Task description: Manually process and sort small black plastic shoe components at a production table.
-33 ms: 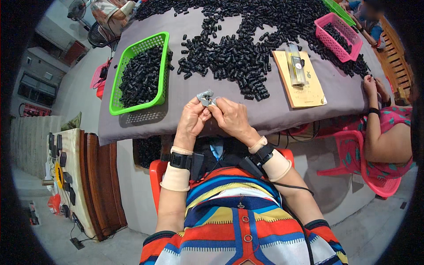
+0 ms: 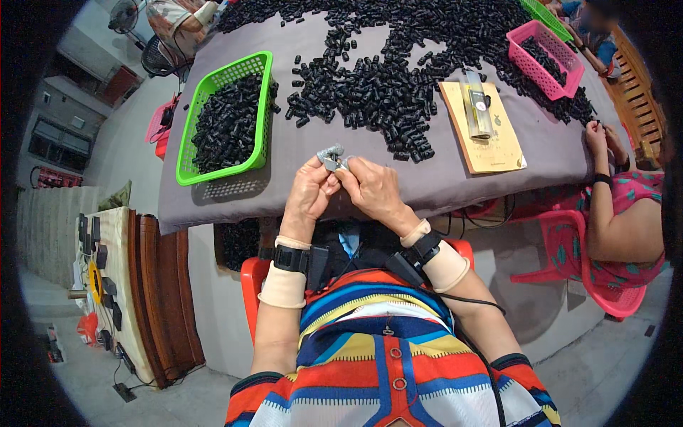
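My left hand (image 2: pixel 307 191) and my right hand (image 2: pixel 373 186) meet just above the table's near edge, fingers closed in pinches. Between their fingertips is a small silvery-grey piece (image 2: pixel 330 158), with a dark bit showing beside it; its exact kind is too small to make out. Beyond my hands, a heap of small black ribbed cylindrical parts (image 2: pixel 398 107) spreads over the grey tablecloth (image 2: pixel 306 153). To the left stands a green plastic basket (image 2: pixel 186 169) filled with similar black parts.
A tan booklet (image 2: pixel 491 155) bears a clear ruler-like strip (image 2: pixel 475 107) on the right. Farther right is a pink basket (image 2: pixel 528 71) with black parts. A co-worker's hand (image 2: pixel 596 135) rests at the table's right edge. A red chair (image 2: pixel 252 285) surrounds me.
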A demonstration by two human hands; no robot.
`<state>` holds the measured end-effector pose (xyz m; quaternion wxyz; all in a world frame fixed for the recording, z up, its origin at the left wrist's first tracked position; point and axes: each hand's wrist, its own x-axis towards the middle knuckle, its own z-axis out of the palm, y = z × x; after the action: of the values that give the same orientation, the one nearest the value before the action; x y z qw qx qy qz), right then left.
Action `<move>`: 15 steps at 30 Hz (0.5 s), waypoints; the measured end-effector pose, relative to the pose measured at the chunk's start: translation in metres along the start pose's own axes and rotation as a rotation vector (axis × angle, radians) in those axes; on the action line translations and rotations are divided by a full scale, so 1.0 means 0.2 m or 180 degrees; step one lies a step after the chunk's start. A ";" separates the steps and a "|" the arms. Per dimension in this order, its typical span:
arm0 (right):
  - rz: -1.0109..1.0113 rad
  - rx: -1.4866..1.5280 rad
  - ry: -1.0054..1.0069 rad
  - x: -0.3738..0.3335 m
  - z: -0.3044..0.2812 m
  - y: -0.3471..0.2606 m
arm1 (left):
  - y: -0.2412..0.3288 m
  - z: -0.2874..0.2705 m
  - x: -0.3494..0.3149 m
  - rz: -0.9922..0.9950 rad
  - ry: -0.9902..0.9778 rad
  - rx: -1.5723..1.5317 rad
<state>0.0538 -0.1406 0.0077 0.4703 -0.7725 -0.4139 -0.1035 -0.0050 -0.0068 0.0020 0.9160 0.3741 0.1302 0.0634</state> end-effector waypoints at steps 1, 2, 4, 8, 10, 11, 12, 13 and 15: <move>0.0020 -0.0043 -0.0029 0.00 0.00 0.00 | 0.00 0.00 0.00 0.0007 -0.0038 0.0021; 0.0040 -0.0087 -0.0058 0.00 0.00 0.00 | 0.00 0.00 0.00 0.0003 -0.0039 0.0021; 0.0026 -0.0087 -0.0038 0.00 0.00 0.00 | 0.00 0.00 0.00 0.0011 -0.0050 -0.0008; -0.0006 -0.0060 0.0003 0.00 0.01 0.00 | 0.00 0.01 0.00 -0.0003 0.0029 0.0027; -0.0003 -0.0053 0.0001 0.00 0.00 0.00 | 0.00 0.00 0.00 0.0021 -0.0048 -0.0007; -0.0003 -0.0046 -0.0001 0.00 0.00 0.00 | 0.00 0.00 0.00 0.0016 -0.0047 -0.0007; 0.0001 -0.0045 -0.0002 0.00 0.01 0.00 | 0.00 0.00 0.00 0.0015 -0.0016 -0.0005; -0.0015 -0.0069 0.0009 0.00 0.01 0.00 | 0.00 0.00 0.00 0.0013 0.0015 -0.0003; -0.0028 -0.0092 0.0017 0.00 0.01 0.00 | 0.00 0.00 0.00 0.0012 0.0019 -0.0024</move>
<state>0.0532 -0.1392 0.0058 0.4598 -0.7771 -0.4145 -0.1135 -0.0043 -0.0069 0.0020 0.9169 0.3707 0.1320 0.0667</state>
